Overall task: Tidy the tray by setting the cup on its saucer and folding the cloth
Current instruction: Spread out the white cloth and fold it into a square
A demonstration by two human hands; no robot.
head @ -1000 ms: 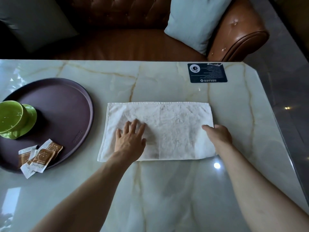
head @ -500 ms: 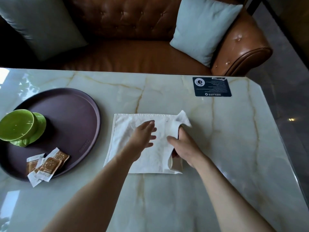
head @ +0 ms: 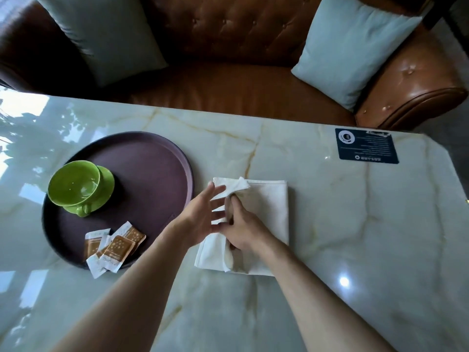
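Note:
The white cloth point(head: 269, 207) lies on the marble table, doubled over from the right toward the left. My right hand point(head: 241, 229) pinches the folded-over edge near the cloth's left side, with a corner sticking up at the top. My left hand point(head: 200, 219) hovers open with spread fingers over the cloth's left edge, just beside the right hand. The green cup point(head: 74, 184) sits tilted on its green saucer point(head: 107, 184) at the left of the round dark purple tray point(head: 152, 171).
Several brown and white sugar packets point(head: 114, 246) lie at the tray's near edge, one hanging over the rim. A dark card point(head: 366, 146) lies at the table's far right. A brown leather sofa point(head: 228, 92) with pale cushions point(head: 347, 49) stands behind the table.
My right hand has carried the cloth's right edge across to the left, folding the cloth in half. My left hand lifted off the cloth and opened.

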